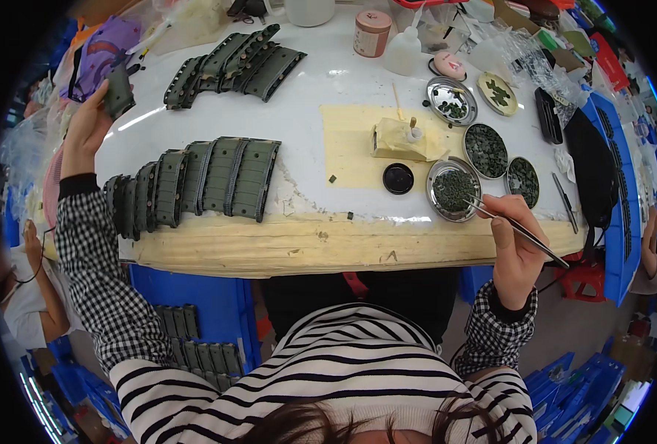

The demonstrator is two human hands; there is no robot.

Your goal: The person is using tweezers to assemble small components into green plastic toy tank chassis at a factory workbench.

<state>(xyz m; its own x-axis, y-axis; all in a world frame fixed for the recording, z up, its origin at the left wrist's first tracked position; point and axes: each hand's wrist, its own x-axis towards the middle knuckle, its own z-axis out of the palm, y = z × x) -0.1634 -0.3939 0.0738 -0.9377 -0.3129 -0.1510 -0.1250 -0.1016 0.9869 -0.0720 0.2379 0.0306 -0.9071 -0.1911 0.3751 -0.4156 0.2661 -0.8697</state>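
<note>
Currently, a dark green panel [120, 90] is held by the left hand [88, 126] at the table's left side, its left edge clamped under the thumb and most of it left exposed beyond the grip. By the right hand [517, 244], metal tweezers [530, 238] are pinched between thumb and fingers, their tips directed leftward over small green pieces [451, 190] in a round metal dish [433, 204]. Whether a piece is caught between the tips cannot be told. Below the raised panel, a curved row of green panels [221, 177] is laid near the table's front edge.
</note>
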